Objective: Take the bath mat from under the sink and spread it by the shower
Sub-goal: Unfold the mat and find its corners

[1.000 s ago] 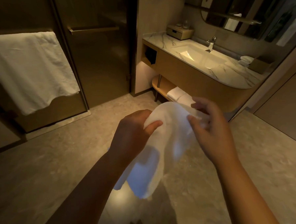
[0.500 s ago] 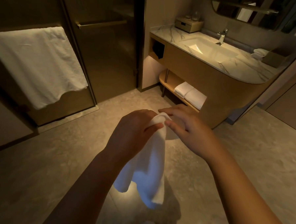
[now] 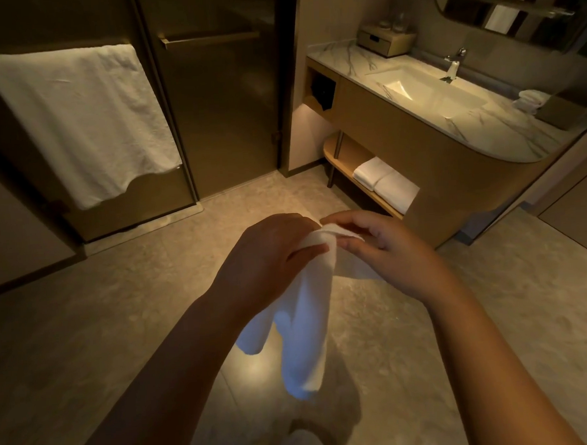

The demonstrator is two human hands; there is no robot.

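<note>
Both hands pinch the bath mat (image 3: 303, 310) at its top edge, left hand (image 3: 270, 257) and right hand (image 3: 385, 251) close together, so it hangs bunched above the floor, well short of the shower door (image 3: 217, 100) at eleven o'clock. With grips this close, it probably lands creased, or slips free, since the right-hand pinch looks shallow in dim light.

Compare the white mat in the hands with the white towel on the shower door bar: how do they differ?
The bath mat hangs bunched and narrow from both hands; the towel drapes flat and wide over its bar. The mat is gripped at its top edge by the left hand and right hand; the towel hangs untouched. Both are white cloth.
</note>
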